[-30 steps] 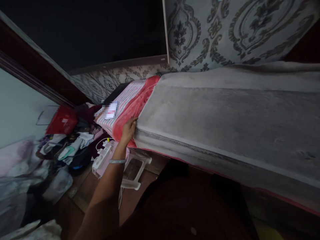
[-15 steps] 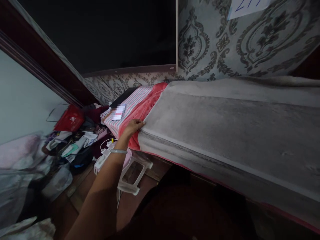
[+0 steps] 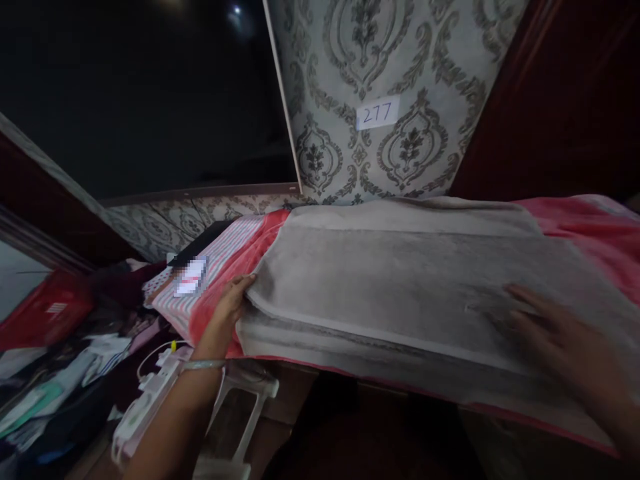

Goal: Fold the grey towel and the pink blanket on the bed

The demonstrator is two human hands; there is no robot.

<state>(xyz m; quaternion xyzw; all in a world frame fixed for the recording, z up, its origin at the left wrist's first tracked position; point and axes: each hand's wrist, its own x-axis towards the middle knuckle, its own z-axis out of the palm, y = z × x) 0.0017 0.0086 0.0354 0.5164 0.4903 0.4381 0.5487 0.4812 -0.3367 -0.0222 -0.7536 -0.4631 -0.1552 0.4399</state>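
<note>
A grey plush blanket [image 3: 400,280] lies spread over a red blanket [image 3: 590,227] on a bed. My left hand [image 3: 230,308] rests at the grey blanket's left edge, fingers together against its corner, over the red cloth. My right hand [image 3: 560,337] lies flat on the grey blanket at the right, fingers stretched out, blurred by motion. A striped pink-and-white cloth [image 3: 220,260] lies left of the red blanket, with a small card [image 3: 190,285] on it.
Patterned wallpaper with a label reading 277 [image 3: 379,113] is behind the bed. A dark screen [image 3: 150,100] hangs at the upper left. A white plastic stool [image 3: 240,413], a power strip [image 3: 145,407], a red basket [image 3: 45,313] and a heap of clutter sit on the floor at left.
The view has swung right and up. My right hand has come into view, flat on the grey blanket. My left hand stays at the blanket's left edge.
</note>
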